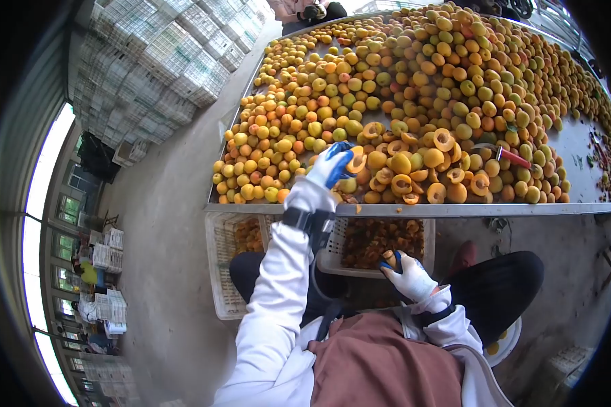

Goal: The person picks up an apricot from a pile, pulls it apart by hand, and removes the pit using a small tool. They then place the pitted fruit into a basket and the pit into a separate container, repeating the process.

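My left hand (330,167), in a white glove with blue fingers, is closed on a halved apricot (356,160) at the table's near edge. Its orange cut face shows. Lower down, over a crate, my right hand (410,276) wears the same kind of glove and is closed around a tan, wooden-looking handle (389,258); whatever the handle belongs to is hidden. Around my left hand lie whole apricots (292,125) and several cut halves (402,184). A red-handled knife (514,158) rests on the heap to the right.
The metal table (455,210) carries a large heap of apricots. Beneath its edge stand a white crate of dark scraps (429,237) and another white crate (220,271). A bucket (514,338) stands by my right leg. Stacked crates (156,68) and a person (295,12) are beyond.
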Demonstrator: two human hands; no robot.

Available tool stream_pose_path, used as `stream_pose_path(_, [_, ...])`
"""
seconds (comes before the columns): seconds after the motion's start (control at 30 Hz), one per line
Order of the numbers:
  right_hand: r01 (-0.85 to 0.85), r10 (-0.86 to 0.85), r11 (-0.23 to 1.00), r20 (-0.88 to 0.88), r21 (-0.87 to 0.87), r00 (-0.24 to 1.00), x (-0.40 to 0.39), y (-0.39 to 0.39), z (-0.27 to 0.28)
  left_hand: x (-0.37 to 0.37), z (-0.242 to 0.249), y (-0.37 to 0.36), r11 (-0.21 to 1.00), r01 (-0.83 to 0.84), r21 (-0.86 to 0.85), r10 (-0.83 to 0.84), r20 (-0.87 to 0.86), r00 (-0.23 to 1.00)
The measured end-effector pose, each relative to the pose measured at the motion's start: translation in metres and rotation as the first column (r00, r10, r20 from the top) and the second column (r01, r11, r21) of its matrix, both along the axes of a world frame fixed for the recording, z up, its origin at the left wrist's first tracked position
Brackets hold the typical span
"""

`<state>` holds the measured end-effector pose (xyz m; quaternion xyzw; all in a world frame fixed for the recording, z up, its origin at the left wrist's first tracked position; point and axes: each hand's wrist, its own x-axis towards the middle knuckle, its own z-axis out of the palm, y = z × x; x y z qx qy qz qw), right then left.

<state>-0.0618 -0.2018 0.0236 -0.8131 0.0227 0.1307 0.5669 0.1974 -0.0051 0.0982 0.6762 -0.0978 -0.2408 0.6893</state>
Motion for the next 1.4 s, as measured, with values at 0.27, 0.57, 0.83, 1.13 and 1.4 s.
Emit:
stream_pose_path(0.27, [0.025,-0.061,0.977,0.166,0.21,0.984,-0.003,0.016,0.029,-0.112,-0.005,0.012,0.491,-0.224,-0.842,-0.14,-0.33,0.933])
stream_pose_path(0.57, [-0.072,0.03,0.99,0.322,0.119,0.946,0.0,0.039,0.081,-0.138,-0.02,0.015,0.541,-0.506,-0.672,0.032,-0.585,0.811])
stream_pose_path(0.83, [-0.024,0.024,1.0,0.287,-0.004,0.958,0.013,0.053,0.09,-0.163,-0.003,-0.005,0.772,-0.463,-0.435,0.344,-0.326,0.88])
stream_pose_path(1.13, [0.002,0.005,1.0,0.291,-0.021,0.957,0.014,0.056,0.084,-0.18,0.016,-0.014,0.83,-0.387,-0.402,0.325,-0.215,0.921])
stream_pose_path(1.4, [0.027,0.075,0.846,-0.17,0.532,0.982,0.014,0.05,0.081,-0.185,0.014,-0.02,0.877,-0.4,-0.268,0.418,0.011,0.909])
